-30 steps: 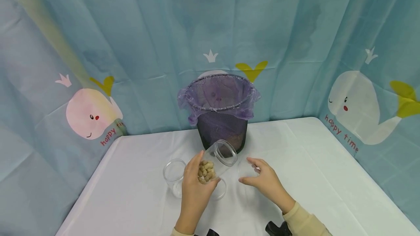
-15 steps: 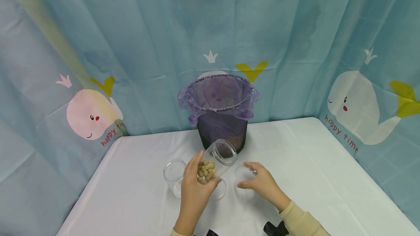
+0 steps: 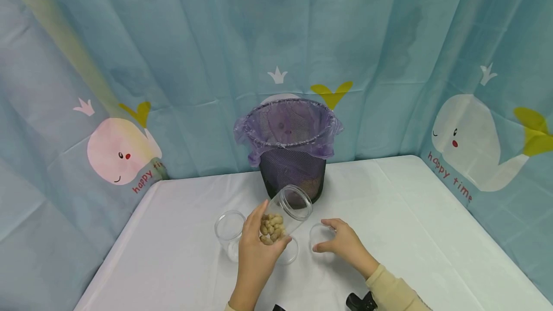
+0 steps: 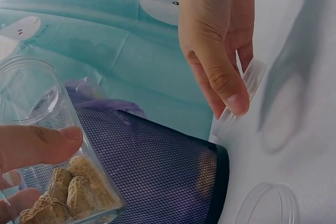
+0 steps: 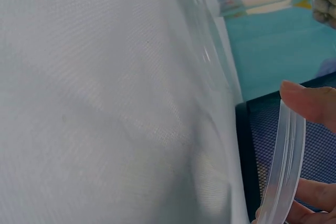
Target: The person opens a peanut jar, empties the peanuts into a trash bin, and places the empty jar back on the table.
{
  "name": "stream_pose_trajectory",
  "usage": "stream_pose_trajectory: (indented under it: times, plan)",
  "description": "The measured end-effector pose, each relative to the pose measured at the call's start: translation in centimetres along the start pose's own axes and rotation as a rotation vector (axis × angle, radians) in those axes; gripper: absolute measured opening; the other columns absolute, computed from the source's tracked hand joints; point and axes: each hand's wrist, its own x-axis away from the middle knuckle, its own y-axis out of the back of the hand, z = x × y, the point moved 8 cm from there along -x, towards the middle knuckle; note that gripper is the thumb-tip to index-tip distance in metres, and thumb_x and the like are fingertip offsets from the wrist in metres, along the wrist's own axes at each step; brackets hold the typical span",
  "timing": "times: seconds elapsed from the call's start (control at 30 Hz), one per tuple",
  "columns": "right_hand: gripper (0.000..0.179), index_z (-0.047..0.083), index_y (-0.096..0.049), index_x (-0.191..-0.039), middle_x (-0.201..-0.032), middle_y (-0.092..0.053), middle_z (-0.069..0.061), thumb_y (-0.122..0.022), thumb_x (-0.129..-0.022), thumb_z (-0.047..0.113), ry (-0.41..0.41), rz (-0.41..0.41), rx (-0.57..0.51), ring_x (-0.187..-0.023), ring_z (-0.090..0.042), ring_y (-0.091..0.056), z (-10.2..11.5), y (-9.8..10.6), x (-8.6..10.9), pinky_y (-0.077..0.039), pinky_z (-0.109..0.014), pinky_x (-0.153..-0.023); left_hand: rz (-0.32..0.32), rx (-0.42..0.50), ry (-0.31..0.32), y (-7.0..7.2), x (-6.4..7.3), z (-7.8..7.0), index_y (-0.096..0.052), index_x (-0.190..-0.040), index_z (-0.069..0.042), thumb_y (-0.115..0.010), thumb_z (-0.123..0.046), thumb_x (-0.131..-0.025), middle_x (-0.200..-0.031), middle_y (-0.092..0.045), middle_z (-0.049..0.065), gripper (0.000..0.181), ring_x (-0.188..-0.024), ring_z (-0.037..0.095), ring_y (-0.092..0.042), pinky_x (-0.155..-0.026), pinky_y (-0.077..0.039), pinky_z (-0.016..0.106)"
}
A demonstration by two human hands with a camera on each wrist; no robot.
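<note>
My left hand grips a clear jar, tilted up off the table with its open mouth toward the upper right. Unshelled peanuts lie in its lower end; in the left wrist view the thumb presses along the jar's side. Between the thumb and fingers of my right hand is a clear round lid, pinched at its rim. The lid stands on edge, low over the white cloth and right of the jar. Another clear lid lies on the table below the jar, partly hidden by the left hand.
A second clear jar stands upright left of the left hand. Behind the held jar is a black mesh bin with a purple bag over its rim. Blue printed curtains surround the white-covered table.
My right hand has come down a little toward the table, and the lid in it has lowered too. The left hand and its tilted jar have hardly moved.
</note>
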Motion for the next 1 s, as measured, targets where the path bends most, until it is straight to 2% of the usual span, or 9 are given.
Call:
stream_pose_trajectory:
  times: [0.2, 0.67, 1.0]
  plan:
    - [0.075, -0.004, -0.063, -0.126, -0.132, -0.062, -0.023, -0.093, -0.061, 0.018, -0.008, 0.005, 0.008, -0.126, -0.045, -0.055, -0.4, -0.2, -0.2, -0.046, -0.058, -0.106, 0.007, -0.007, 0.004, -0.1, 0.0, 0.1, -0.053, -0.143, -0.02, -0.093, -0.007, -0.063, -0.141, -0.056, 0.006, 0.089, -0.126, 0.026, -0.056, -0.107, -0.049, 0.052]
    - [0.077, -0.009, -0.062, -0.124, -0.129, -0.062, -0.027, -0.094, -0.059, 0.017, -0.005, 0.011, 0.018, -0.126, -0.046, -0.053, -0.9, -0.9, -0.6, -0.044, -0.059, -0.108, 0.019, -0.005, 0.009, -0.5, 0.0, 0.4, -0.052, -0.143, -0.024, -0.092, -0.008, -0.064, -0.142, -0.055, 0.007, 0.09, -0.127, 0.027, -0.055, -0.108, -0.048, 0.053]
    - [0.079, -0.01, -0.062, -0.124, -0.128, -0.061, -0.028, -0.095, -0.058, 0.019, 0.009, 0.021, 0.034, -0.126, -0.047, -0.054, -0.9, -1.3, -0.6, -0.042, -0.059, -0.11, 0.023, -0.012, -0.011, -0.5, 0.0, 0.4, -0.051, -0.144, -0.025, -0.092, -0.008, -0.065, -0.142, -0.054, 0.006, 0.091, -0.125, 0.026, -0.056, -0.106, -0.049, 0.053]
